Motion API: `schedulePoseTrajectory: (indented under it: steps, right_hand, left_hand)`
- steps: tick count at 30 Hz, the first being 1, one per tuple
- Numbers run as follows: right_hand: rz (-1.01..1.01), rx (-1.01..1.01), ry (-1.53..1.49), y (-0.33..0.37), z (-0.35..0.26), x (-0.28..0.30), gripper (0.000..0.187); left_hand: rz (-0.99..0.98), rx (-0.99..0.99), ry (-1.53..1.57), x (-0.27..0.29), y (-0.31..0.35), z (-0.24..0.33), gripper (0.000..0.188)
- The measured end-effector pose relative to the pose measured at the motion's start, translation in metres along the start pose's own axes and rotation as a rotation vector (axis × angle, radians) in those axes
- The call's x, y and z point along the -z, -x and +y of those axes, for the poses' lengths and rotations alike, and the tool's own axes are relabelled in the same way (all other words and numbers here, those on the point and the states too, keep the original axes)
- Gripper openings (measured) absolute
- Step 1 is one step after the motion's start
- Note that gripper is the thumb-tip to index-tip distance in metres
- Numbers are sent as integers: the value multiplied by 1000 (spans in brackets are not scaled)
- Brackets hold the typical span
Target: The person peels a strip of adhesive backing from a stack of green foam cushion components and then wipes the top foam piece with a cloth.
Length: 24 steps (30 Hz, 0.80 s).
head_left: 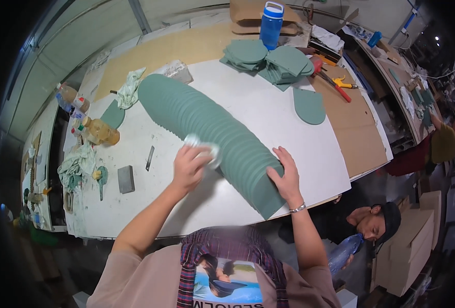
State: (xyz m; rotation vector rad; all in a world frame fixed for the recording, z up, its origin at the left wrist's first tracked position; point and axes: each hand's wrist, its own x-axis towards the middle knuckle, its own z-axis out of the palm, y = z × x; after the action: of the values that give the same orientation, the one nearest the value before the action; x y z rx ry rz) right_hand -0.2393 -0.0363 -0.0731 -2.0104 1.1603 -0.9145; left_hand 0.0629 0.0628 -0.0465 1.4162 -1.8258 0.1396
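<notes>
A long row of overlapping green round-ended sheets [207, 120] runs slantwise across the white tabletop, from far left to near right. My left hand [190, 167] is closed on a crumpled white cloth [213, 155] at the left edge of the row, about its middle; both are partly smeared by motion. At the near right end, my right hand [287, 178] lies with fingers apart on the edge of the sheets. One loose green sheet [309, 106] lies to the right of the row, and stacks of similar sheets [245, 53] sit at the back.
Bottles of yellowish liquid [100, 130], a grey block [125, 179], a small dark blade-like tool [150, 158] and rags [78, 163] lie on the left. A blue bottle [271, 26] stands at the back; red-handled pliers [335, 86] lie at the right. Another person [374, 226] is beyond the near right table edge.
</notes>
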Motion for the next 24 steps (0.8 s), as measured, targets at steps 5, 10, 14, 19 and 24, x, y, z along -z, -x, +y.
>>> schedulePoseTrajectory:
  steps: [5, 10, 14, 19, 24]
  right_hand:
    - [195, -117, 99, -3, -9, -42, 36]
    - [296, -56, 178, -2, -5, -39, 28]
    - [281, -57, 158, -5, -5, -42, 27]
    - [282, -66, 141, -5, -3, -43, 27]
    - [291, -65, 154, -6, -5, -38, 29]
  left_hand:
    - [-63, -67, -43, -45, -62, 12, 25]
    - [-62, 79, -23, -42, -26, 16, 23]
    - [-150, 77, -135, -68, -91, 19, 26]
    - [-33, 182, -150, -54, -42, 19, 23]
    - [-1, 430, 5, -20, -3, 18, 26]
